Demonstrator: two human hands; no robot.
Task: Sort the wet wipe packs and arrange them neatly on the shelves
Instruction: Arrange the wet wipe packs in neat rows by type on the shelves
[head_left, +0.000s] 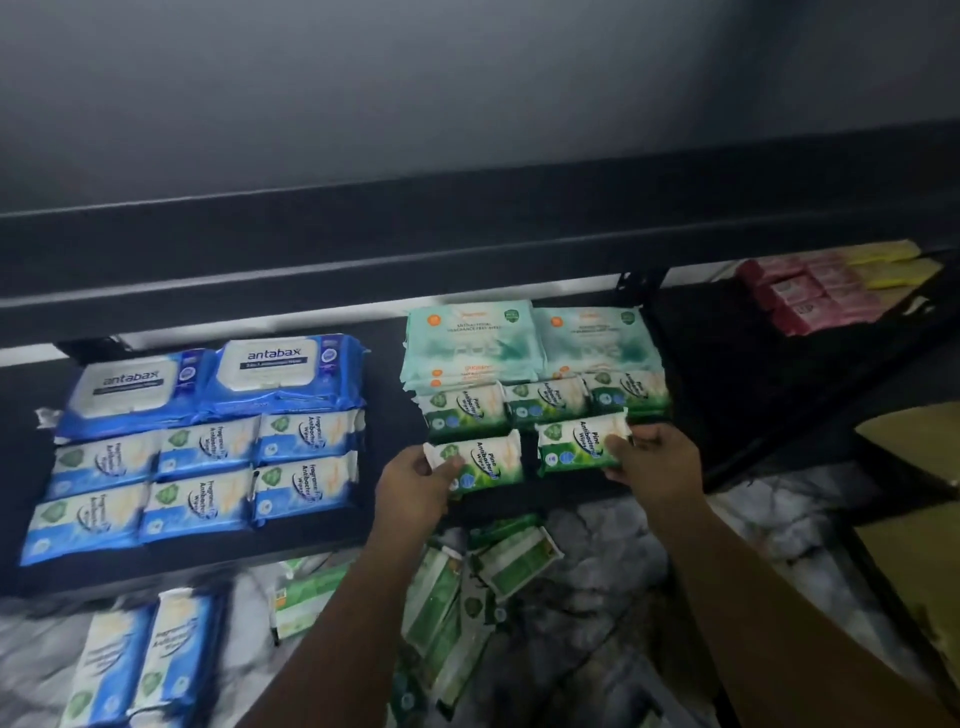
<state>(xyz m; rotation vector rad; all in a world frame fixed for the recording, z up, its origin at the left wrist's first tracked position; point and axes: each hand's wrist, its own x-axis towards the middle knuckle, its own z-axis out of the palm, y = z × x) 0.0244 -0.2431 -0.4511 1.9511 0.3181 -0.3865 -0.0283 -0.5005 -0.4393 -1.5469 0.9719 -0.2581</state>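
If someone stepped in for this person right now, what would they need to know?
Left hand grips a green pine pack; right hand grips a second green pack, both at the front of the shelf.
Done: blue packs lined up on the left, a green row behind the hands.
Left: set these two down, then shelve the loose green packs and loose blue packs lying below.
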